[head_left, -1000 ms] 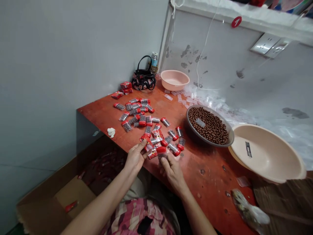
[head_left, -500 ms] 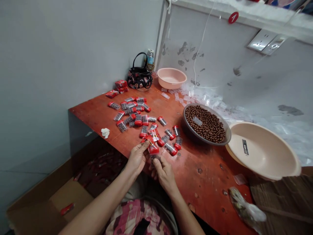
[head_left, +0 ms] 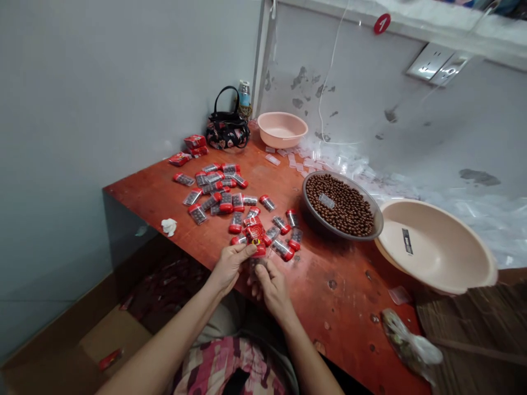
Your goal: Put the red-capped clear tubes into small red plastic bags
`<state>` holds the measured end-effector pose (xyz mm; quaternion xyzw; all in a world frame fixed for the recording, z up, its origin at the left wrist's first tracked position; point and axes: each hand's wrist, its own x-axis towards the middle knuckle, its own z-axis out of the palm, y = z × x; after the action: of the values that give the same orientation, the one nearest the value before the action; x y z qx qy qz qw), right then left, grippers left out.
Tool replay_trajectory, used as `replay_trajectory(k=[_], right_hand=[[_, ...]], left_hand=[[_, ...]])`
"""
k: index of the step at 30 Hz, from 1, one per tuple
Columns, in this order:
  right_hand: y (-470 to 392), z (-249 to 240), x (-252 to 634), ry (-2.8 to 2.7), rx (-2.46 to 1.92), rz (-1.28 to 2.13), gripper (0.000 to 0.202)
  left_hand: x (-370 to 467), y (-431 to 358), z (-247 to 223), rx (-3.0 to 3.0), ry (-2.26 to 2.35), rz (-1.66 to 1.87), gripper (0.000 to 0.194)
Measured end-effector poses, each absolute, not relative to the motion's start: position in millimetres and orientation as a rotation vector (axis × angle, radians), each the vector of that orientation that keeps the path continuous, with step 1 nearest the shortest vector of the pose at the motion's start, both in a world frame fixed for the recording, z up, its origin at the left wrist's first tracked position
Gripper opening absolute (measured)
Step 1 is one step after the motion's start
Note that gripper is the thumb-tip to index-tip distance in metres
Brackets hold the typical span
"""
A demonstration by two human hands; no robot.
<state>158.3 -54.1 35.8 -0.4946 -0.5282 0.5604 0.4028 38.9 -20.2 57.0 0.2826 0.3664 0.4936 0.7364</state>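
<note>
At the table's near edge both hands meet on one small candy box. My left hand [head_left: 233, 266] pinches a shiny red printed wrapper [head_left: 254, 230] against the box's red cap [head_left: 259, 251]. My right hand [head_left: 272, 286] has thumb and fingers closed round the clear lower part of the candy box [head_left: 257, 263], where dark contents show dimly. The fingers hide much of the box. Just beyond my hands lie several clear boxes with red caps [head_left: 283, 248], filled with dark round candies, some in a loose heap [head_left: 225, 203].
A grey bowl of brown candy balls [head_left: 343, 203] with a clear box on top stands right, beside a beige basin [head_left: 436, 247]. Farther back are a pink basin [head_left: 283, 131], handbag [head_left: 228, 131] and red packs [head_left: 195, 144]. A carton [head_left: 115, 334] sits below left.
The view has shifted slightly. The red wrapper now lies more in line with the box held in my hands. Both hands keep their grip.
</note>
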Motion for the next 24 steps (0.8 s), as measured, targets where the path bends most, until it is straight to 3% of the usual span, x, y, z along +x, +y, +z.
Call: replay_trajectory(k=[3, 9, 15, 17, 19, 24], right_hand=[[-51.5, 37.1, 158.6, -1.23, -1.16, 1.567, 0.027], [-49.8, 37.6, 158.1, -1.366, -1.294, 1.21, 0.021], [-50.2, 30.2, 156.7, -1.088, -1.105, 1.62, 0.032], [-51.0, 28.6, 159.2, -1.119, -1.133, 1.617, 0.033], [-50.3, 33.5, 165.9, -1.324, -1.243, 1.465, 0.03], [-30.5, 80.9, 191.8, -1.788, -1.381, 0.63, 0.023]], left_hand=[[39.1, -20.3, 57.5, 0.666, 0.769, 1.041, 0.027], [45.6, -18.7, 52.9, 0.609, 0.888, 1.118, 0.02], [47.3, -27.0, 50.1, 0.709, 0.79, 0.939, 0.029], [46.3, -28.0, 47.2, 0.765, 0.852, 0.927, 0.03], [44.0, -27.3, 45.7, 0.887, 0.998, 0.962, 0.031], [37.5, -26.9, 55.2, 1.427, 1.311, 0.884, 0.031]])
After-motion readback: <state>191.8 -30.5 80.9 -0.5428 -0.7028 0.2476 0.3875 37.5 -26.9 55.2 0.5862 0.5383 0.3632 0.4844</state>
